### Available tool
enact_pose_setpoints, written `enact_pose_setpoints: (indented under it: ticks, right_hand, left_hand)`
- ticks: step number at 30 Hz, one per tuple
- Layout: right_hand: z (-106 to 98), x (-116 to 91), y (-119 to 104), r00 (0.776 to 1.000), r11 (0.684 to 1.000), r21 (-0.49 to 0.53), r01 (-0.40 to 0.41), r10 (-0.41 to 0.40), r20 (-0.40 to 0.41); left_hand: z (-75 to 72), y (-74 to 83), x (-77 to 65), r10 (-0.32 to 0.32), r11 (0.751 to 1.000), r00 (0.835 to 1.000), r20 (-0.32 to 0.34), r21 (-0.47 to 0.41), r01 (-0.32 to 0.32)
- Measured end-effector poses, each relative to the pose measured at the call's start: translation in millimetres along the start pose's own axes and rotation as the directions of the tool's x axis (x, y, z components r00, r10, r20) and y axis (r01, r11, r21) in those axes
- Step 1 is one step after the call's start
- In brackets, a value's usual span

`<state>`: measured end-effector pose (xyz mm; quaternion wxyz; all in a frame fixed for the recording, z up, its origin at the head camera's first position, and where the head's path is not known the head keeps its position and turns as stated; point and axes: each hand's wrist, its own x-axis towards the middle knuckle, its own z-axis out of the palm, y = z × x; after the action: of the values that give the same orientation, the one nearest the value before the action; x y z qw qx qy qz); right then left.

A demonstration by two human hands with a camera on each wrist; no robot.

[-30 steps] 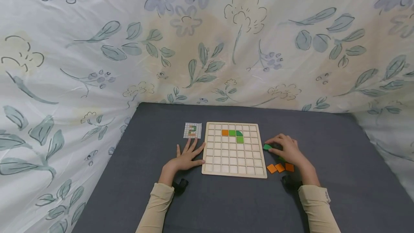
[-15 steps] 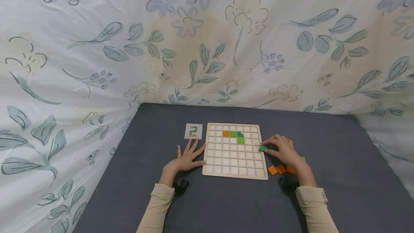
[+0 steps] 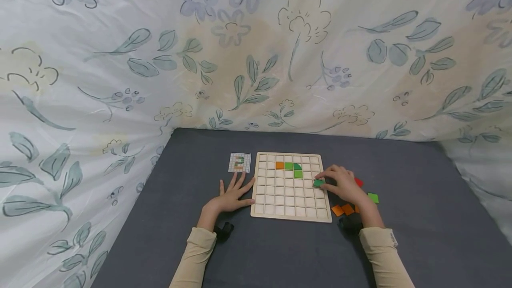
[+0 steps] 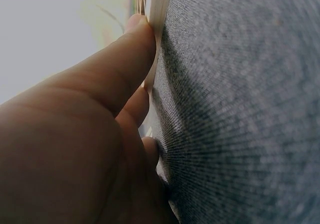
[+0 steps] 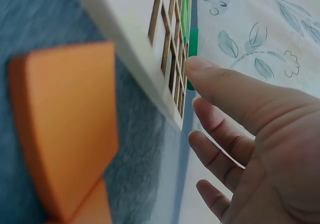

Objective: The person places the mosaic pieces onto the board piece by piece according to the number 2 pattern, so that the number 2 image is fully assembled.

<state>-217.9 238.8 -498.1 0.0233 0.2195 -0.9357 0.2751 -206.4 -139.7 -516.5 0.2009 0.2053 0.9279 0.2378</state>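
Observation:
A wooden grid board lies on the dark table. In its upper cells sit an orange square tile, a green square tile, a dark green rounded-corner tile and another green square tile. My right hand pinches a dark green tile between thumb and fingers, over the board's right side; in the right wrist view this green tile stands above the grid surface. My left hand is spread out, its thumb and fingers against the board's left edge.
Right of the board lie several orange tiles, a green square tile and a red tile partly behind the right hand. A small pattern card showing a 2-like figure is beyond the left fingers. A floral curtain hangs behind the table.
My right hand has moved left with the dark green tile, from beside the board to over its right columns, uncovering the red and green tiles. The left hand stays at the board's edge.

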Motion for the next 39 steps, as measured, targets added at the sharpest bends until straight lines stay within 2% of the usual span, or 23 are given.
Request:
enact_pose_setpoints:
  ticks: [16,28,39]
  right_hand:
    - [11,17,-18,0.997,0.998,0.014,0.066,-0.067,0.035]
    - [15,28,-27,0.994,0.997,0.005,0.081,-0.081,0.074]
    - [19,34,-29,0.990,0.994,0.040,0.099,-0.103,0.099]
  left_hand:
    - [0.2,-0.6,1.1,0.003,1.000,1.000,-0.004,0.011,-0.003]
    - [-1.0,-0.9,0.2,-0.002,1.000,1.000,-0.002,0.016,0.002]
    - [-8.9,7.6,-4.5,-0.003,1.000,1.000,0.014,0.029,0.003]
